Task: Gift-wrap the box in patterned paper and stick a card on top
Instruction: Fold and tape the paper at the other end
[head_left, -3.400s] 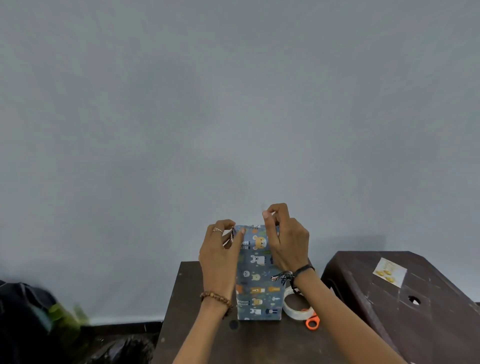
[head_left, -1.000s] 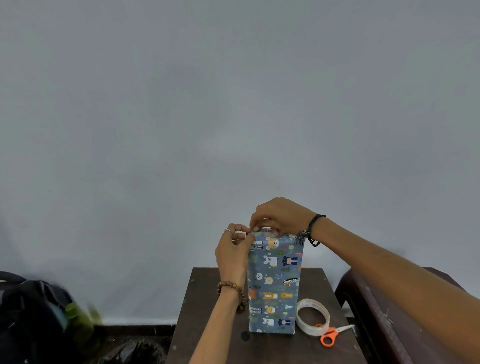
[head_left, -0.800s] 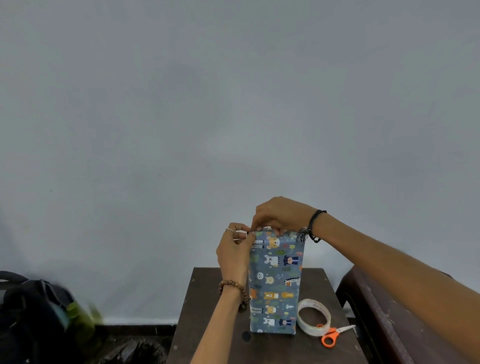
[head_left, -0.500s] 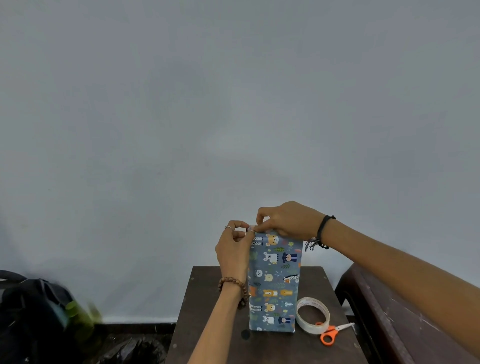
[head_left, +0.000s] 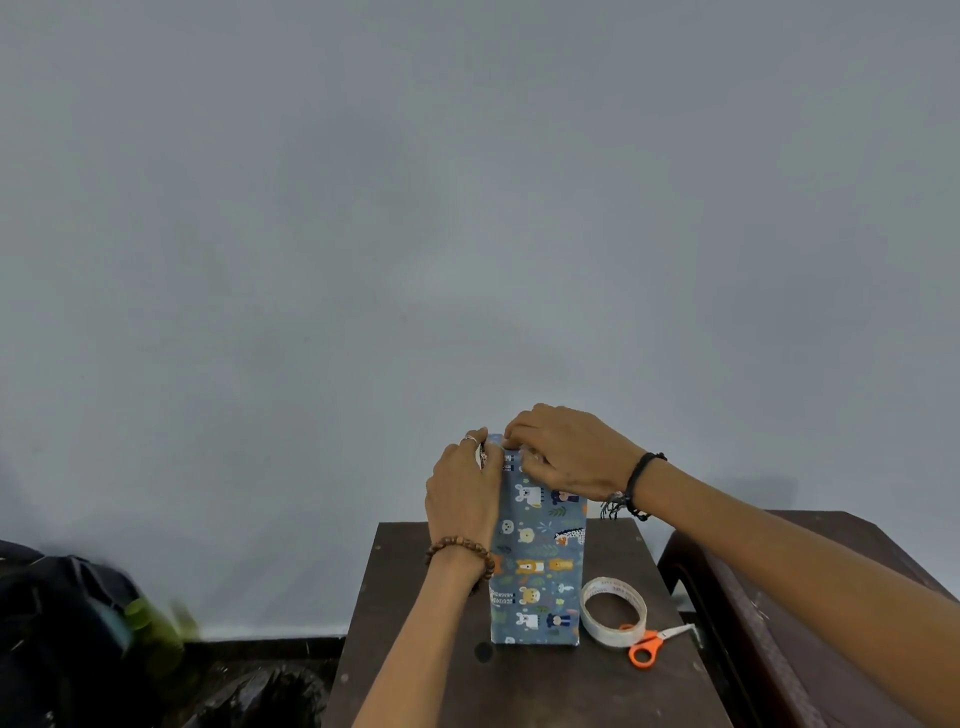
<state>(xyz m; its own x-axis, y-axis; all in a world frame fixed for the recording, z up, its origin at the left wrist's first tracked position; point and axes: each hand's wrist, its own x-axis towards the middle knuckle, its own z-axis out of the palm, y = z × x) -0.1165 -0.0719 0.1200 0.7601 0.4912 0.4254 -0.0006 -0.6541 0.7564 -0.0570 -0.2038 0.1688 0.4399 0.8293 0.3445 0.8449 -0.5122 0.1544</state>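
Note:
A tall box (head_left: 537, 566) wrapped in blue paper with cartoon animals stands upright on a small dark wooden table (head_left: 415, 649). My left hand (head_left: 462, 499) grips the box's upper left edge, fingers curled over the top corner. My right hand (head_left: 566, 452) lies across the top of the box, fingers pressing the folded paper down at the upper front edge. The top face of the box is hidden under both hands. No card is in view.
A roll of clear tape (head_left: 613, 610) and orange-handled scissors (head_left: 649, 647) lie on the table just right of the box. A second dark table (head_left: 779, 623) stands to the right. A dark bag with a green item (head_left: 78, 634) sits on the floor at left.
My right hand has shifted lower and leftward over the box top, now pressing onto the front upper edge. My left hand stays on the left side. The box has not moved.

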